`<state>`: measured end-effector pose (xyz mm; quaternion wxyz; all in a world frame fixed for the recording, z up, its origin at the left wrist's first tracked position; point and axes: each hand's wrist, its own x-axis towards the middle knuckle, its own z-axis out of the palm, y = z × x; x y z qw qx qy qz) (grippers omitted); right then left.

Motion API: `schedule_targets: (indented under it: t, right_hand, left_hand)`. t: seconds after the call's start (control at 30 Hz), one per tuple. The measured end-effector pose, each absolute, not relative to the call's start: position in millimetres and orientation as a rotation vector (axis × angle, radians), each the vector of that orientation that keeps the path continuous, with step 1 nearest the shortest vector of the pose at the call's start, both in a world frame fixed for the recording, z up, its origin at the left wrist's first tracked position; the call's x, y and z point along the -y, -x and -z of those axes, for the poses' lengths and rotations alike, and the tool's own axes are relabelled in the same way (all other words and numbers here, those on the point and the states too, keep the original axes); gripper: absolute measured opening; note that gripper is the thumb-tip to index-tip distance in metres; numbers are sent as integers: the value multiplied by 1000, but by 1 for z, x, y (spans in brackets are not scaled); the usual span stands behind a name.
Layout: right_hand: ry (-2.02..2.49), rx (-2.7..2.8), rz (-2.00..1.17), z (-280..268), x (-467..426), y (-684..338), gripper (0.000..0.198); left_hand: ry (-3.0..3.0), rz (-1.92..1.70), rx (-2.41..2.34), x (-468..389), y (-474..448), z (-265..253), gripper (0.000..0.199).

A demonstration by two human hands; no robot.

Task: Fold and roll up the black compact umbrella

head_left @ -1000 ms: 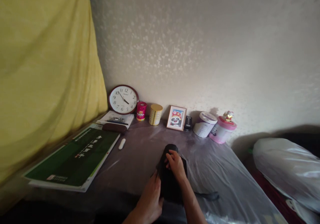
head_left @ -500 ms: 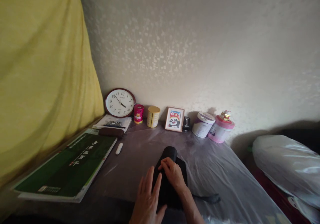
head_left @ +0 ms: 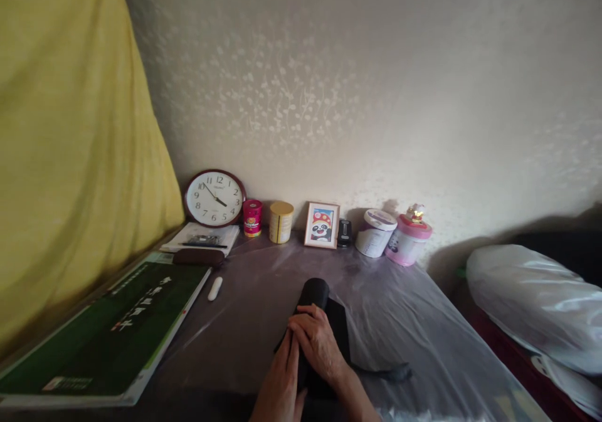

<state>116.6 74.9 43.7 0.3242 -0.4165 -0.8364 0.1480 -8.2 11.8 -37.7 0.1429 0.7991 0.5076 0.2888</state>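
On the table in front of me lies a black fabric roll (head_left: 314, 291), with a flat black flap (head_left: 337, 328) spread to its right and a dark strap (head_left: 392, 372) trailing from it. My right hand (head_left: 320, 347) covers the roll from above, fingers curled over it toward the left. Along the roll's left side lies my left hand (head_left: 281, 378), its fingers straight and held together, tips meeting the right hand's fingers. Both hands press on the roll and hide its middle. What kind of article it is I cannot make out.
At left are a green book (head_left: 108, 334), a brown case (head_left: 199, 257) and a small white object (head_left: 215, 288). A clock (head_left: 215, 198), red tin (head_left: 253, 217), yellow tin (head_left: 281, 222), picture frame (head_left: 322, 225) and two tubs (head_left: 375, 234) line the wall. A plastic bag (head_left: 531, 303) lies right.
My left hand has closed its spread fingers and come against the roll's left side. My right hand has spread further over the top. The view has shifted slightly right.
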Motion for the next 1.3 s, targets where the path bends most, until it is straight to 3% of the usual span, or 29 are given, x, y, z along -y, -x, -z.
schedule_targets:
  t: [0.37, 0.53, 0.8, 1.0, 1.3]
  right_hand:
    - [1289, 2188, -288, -32, -144, -127, 31]
    - [1462, 1872, -383, -30, -162, -146, 25]
    - [1761, 1459, -527, -19, -122, -222, 35]
    - [1780, 1421, -742, -16, -89, -220, 38]
    - [1820, 1488, -551, -28, -85, -191, 39]
  left_hand:
    - [-2199, -685, -1456, -12, 10, 29, 96]
    - [-2173, -788, -1521, -4, 4, 15, 92]
    - [-2139, -866, -1476, 1, 5, 2, 82]
    - [-2115, -877, -1481, 1, 4, 2, 79]
    - [-2120, -896, -1459, 1, 6, 0, 75]
